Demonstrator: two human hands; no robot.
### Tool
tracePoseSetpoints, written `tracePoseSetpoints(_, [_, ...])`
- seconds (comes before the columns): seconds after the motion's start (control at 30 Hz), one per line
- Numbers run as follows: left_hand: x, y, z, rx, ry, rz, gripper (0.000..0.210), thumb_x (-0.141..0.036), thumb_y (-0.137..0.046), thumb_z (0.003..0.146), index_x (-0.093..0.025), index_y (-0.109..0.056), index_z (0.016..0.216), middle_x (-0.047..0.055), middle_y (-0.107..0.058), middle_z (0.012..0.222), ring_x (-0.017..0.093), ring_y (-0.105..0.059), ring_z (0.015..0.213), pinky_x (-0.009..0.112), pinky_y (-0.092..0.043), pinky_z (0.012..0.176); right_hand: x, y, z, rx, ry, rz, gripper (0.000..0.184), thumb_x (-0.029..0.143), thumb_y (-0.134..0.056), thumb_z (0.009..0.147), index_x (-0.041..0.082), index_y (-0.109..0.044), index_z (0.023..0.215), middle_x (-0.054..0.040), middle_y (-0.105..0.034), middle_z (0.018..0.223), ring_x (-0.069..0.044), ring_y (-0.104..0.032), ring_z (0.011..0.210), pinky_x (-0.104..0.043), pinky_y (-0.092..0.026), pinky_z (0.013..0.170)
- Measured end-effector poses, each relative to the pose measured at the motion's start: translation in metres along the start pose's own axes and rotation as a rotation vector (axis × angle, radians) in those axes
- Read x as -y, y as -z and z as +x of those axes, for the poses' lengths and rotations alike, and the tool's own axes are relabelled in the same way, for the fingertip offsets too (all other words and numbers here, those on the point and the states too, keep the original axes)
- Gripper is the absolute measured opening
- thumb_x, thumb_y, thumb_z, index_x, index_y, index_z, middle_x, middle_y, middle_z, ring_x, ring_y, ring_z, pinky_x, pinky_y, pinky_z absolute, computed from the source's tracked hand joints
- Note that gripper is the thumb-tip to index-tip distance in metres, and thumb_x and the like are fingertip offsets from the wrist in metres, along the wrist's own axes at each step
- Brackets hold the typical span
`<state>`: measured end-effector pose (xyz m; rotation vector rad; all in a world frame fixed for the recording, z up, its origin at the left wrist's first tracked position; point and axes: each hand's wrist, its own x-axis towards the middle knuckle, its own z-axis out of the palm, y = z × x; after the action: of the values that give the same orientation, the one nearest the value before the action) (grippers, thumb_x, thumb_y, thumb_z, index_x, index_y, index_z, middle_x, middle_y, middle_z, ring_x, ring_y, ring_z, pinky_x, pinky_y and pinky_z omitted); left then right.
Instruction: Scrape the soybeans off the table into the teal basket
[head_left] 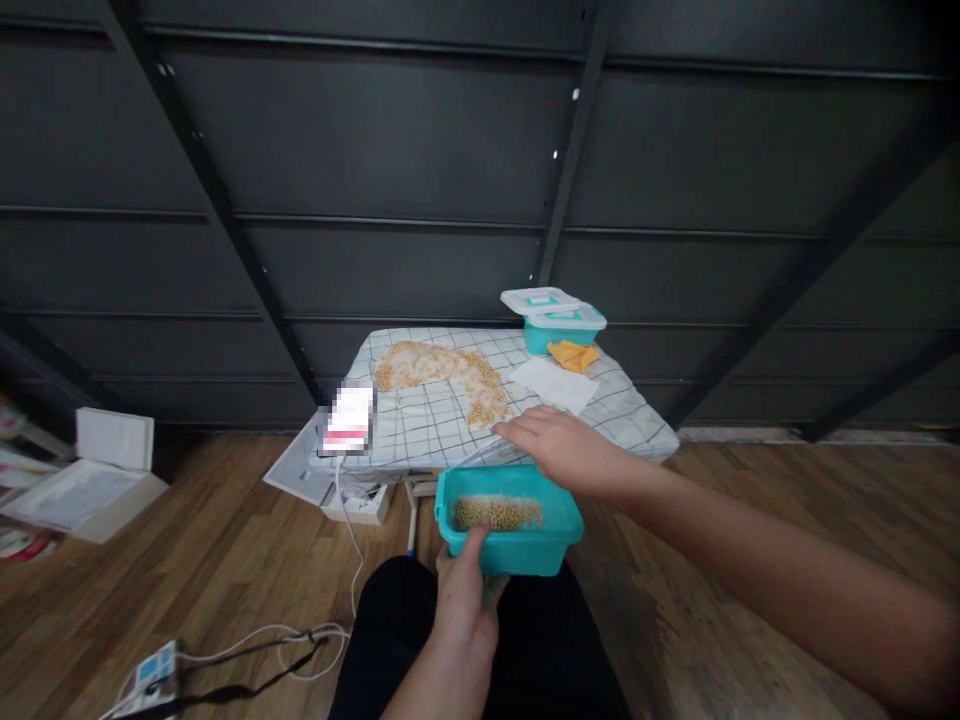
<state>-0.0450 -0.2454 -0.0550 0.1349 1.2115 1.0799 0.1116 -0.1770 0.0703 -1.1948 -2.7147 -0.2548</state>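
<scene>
My left hand (pixel 465 600) grips the near wall of a teal, rectangular plastic tub (pixel 510 520), thumb hooked over the rim and fingers wrapped beneath, holding it just below and against the front edge of the small table (pixel 630 415). Inside the tub lies a shallow layer of pale yellow, rounded grains (pixel 499 513), matte and pebbly. My right hand (pixel 559 445) reaches across above the tub's far rim, flat and palm down, fingers loosely together and closed on nothing, their tips resting at the table's front edge near the closest of the spilled kernels. The table is covered with a white cloth printed in a thin black grid (pixel 427 420), slightly rumpled, and across it spreads a curved, scattered band of the same yellow grains (pixel 442 368). At the far right corner stands a second teal plastic box with a white lid set askew (pixel 555 315), with a crumpled orange cloth (pixel 574 354) and a flat white paper sheet (pixel 553 384) just beside it. A white device with a blurred screen (pixel 347 418) sits at the table's left edge, a white cable (pixel 349 540) trailing from it down to the brown wood-plank floor (pixel 225 560). Dark grey panelled walling with slanted metal struts (pixel 420 170) fills the background; white boxes (pixel 112 440) lie on the floor at left.
</scene>
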Motion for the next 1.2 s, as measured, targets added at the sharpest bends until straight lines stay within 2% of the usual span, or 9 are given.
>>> tracePoseSetpoints(0.2, [0.002,-0.006,0.001,0.012,0.008,-0.014,0.064,-0.036,-0.077,0.064,-0.025,-0.048,0.120,0.013,-0.062,0.115,0.030,-0.064,0.098,0.044,-0.055,0.072,-0.043,0.000,0.012,-0.103,-0.238,-0.084,0.050,0.000,-0.037,0.082,0.012,-0.052,0.128,-0.0131,-0.064,0.117,-0.022,-0.058,0.105,-0.037,-0.043,0.092])
tracePoseSetpoints(0.33, [0.004,-0.013,-0.004,0.032,-0.013,-0.056,0.060,-0.031,-0.075,0.066,-0.025,-0.047,0.119,0.012,-0.062,0.115,0.029,-0.065,0.096,0.042,-0.055,0.072,-0.054,-0.003,0.019,-0.005,-0.393,-0.153,0.046,0.001,-0.035,0.083,0.009,-0.051,0.126,-0.0161,-0.067,0.104,-0.024,-0.061,0.095,-0.034,-0.044,0.082])
tracePoseSetpoints(0.43, [0.008,-0.018,-0.007,0.037,-0.005,-0.071,0.055,-0.030,-0.072,0.070,-0.025,-0.047,0.118,0.012,-0.063,0.116,0.027,-0.065,0.095,0.040,-0.055,0.072,-0.045,-0.005,0.015,0.064,-0.407,-0.195,0.044,0.002,-0.038,0.084,0.007,-0.052,0.125,-0.0172,-0.067,0.104,-0.025,-0.062,0.093,-0.034,-0.043,0.081])
tracePoseSetpoints(0.6, [0.012,-0.022,-0.006,0.041,0.033,-0.077,0.051,-0.029,-0.071,0.071,-0.023,-0.048,0.116,0.013,-0.062,0.118,0.027,-0.064,0.099,0.038,-0.055,0.072,-0.016,-0.010,0.004,0.125,-0.445,-0.211,0.040,0.003,-0.040,0.084,0.007,-0.056,0.120,-0.0180,-0.066,0.106,-0.026,-0.061,0.095,-0.034,-0.042,0.083])
tracePoseSetpoints(0.83, [0.008,-0.022,-0.005,0.022,0.051,-0.072,0.052,-0.030,-0.071,0.070,-0.023,-0.048,0.116,0.010,-0.065,0.107,0.024,-0.065,0.088,0.033,-0.052,0.066,0.023,-0.009,-0.004,0.111,-0.429,-0.207,0.041,0.006,-0.045,0.082,0.009,-0.058,0.121,-0.0147,-0.069,0.101,-0.027,-0.060,0.092,-0.037,-0.041,0.079])
tracePoseSetpoints(0.93, [0.006,-0.022,-0.007,0.030,0.038,-0.068,0.054,-0.032,-0.071,0.071,-0.024,-0.046,0.118,0.008,-0.066,0.105,0.022,-0.066,0.087,0.031,-0.051,0.066,0.035,-0.011,-0.011,0.044,-0.410,-0.172,0.044,0.005,-0.046,0.082,0.014,-0.059,0.123,-0.0107,-0.071,0.098,-0.025,-0.061,0.088,-0.037,-0.040,0.076])
tracePoseSetpoints(1.07, [0.006,-0.019,-0.007,0.050,0.036,-0.091,0.053,-0.033,-0.071,0.071,-0.025,-0.045,0.117,0.008,-0.065,0.110,0.022,-0.065,0.093,0.033,-0.051,0.073,0.046,-0.019,-0.029,-0.140,-0.432,-0.116,0.046,0.005,-0.046,0.082,0.021,-0.060,0.122,-0.0058,-0.071,0.103,-0.023,-0.061,0.086,-0.036,-0.040,0.074])
tracePoseSetpoints(1.2, [0.007,-0.017,-0.005,0.045,0.050,-0.102,0.051,-0.035,-0.069,0.073,-0.025,-0.043,0.116,0.009,-0.064,0.114,0.023,-0.064,0.099,0.034,-0.051,0.077,0.053,-0.025,-0.052,-0.256,-0.480,-0.042,0.039,0.009,-0.044,0.085,0.020,-0.063,0.118,-0.0066,-0.071,0.104,-0.022,-0.062,0.082,-0.037,-0.043,0.075])
